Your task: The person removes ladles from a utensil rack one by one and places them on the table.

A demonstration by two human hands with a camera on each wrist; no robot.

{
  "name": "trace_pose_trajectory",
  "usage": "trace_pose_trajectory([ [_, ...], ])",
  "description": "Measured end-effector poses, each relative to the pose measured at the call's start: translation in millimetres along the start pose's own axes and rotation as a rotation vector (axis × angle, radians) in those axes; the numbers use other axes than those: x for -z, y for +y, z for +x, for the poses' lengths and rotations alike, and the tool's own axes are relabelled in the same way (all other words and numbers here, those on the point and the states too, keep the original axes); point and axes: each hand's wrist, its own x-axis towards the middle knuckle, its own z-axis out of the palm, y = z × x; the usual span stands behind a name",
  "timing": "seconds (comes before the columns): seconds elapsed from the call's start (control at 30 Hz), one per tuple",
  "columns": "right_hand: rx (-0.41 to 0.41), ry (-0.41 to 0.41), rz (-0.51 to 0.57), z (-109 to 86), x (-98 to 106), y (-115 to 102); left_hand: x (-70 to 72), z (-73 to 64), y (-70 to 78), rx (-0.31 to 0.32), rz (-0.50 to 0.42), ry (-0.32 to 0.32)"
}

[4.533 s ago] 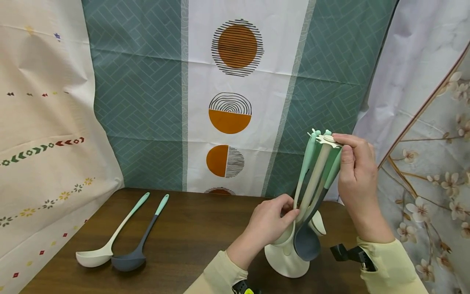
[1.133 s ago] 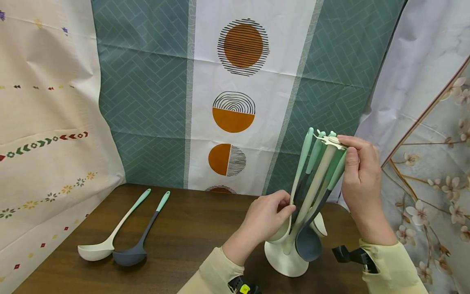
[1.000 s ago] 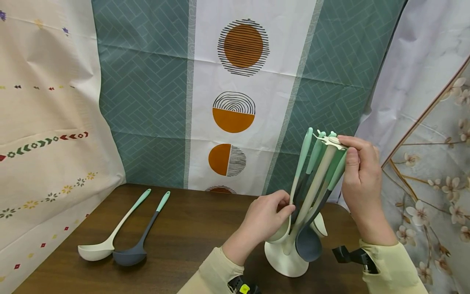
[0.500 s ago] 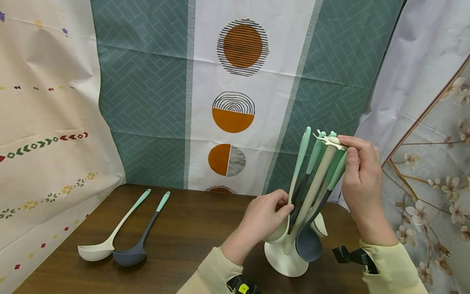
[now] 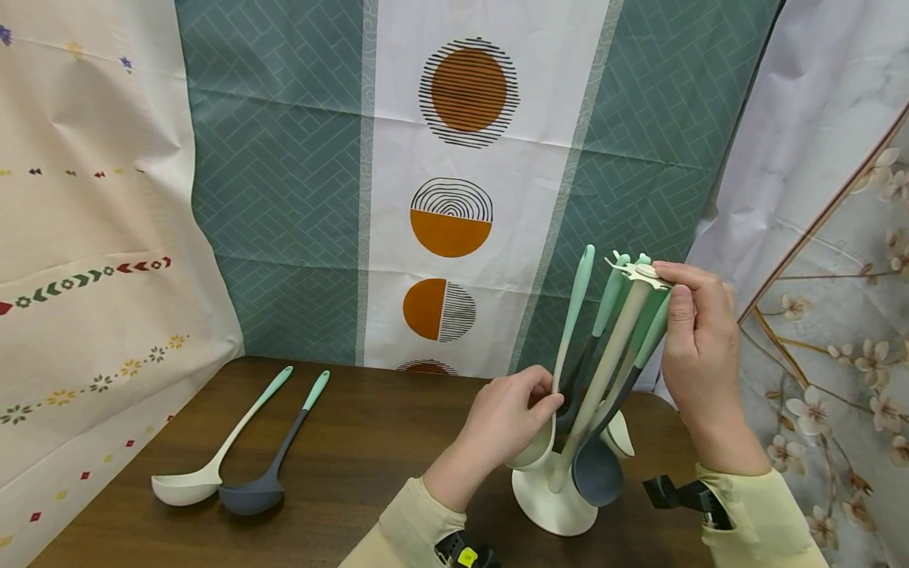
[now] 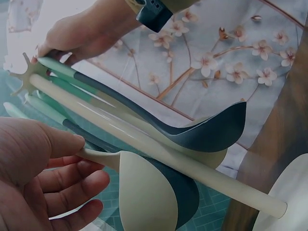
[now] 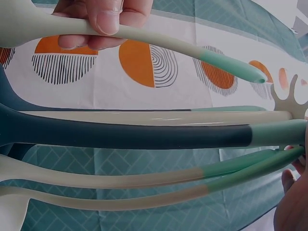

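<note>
A cream ladle with a mint handle end [image 5: 579,288] is pinched between the thumb and fingers of my left hand [image 5: 507,418], low on its handle. Its bowl [image 6: 147,192] hangs below that hand, and its handle tip stands apart from the stand's hooks [image 7: 286,98]. My right hand [image 5: 699,343] grips the edge of the hooked top disc of the cream utensil stand [image 5: 557,509]. Other mint-handled utensils hang around the post, including a dark grey ladle [image 5: 598,473] at the front and cream ones [image 7: 120,180] behind.
A cream ladle [image 5: 186,487] and a dark grey ladle [image 5: 252,497] lie side by side at the left of the brown wooden table [image 5: 398,442]. A patterned cloth [image 5: 284,197] hangs behind, with a flowered curtain [image 5: 838,410] at the right.
My left hand has shifted slightly left with the cream ladle, whose handle tip has come away from the stand's hooks. My right hand stays on the stand's top.
</note>
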Motion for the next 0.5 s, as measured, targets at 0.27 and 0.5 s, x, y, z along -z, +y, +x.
trace_pose_trajectory([
  [0.27, -0.003, 0.013, 0.007, 0.5, -1.9, -0.1, 3.8, -1.8, -3.3, 0.013, -0.009, -0.010],
  [0.5, -0.002, 0.003, 0.010, 0.8, -2.1, -0.6, 6.6, -4.3, -9.0, 0.024, -0.005, 0.000],
])
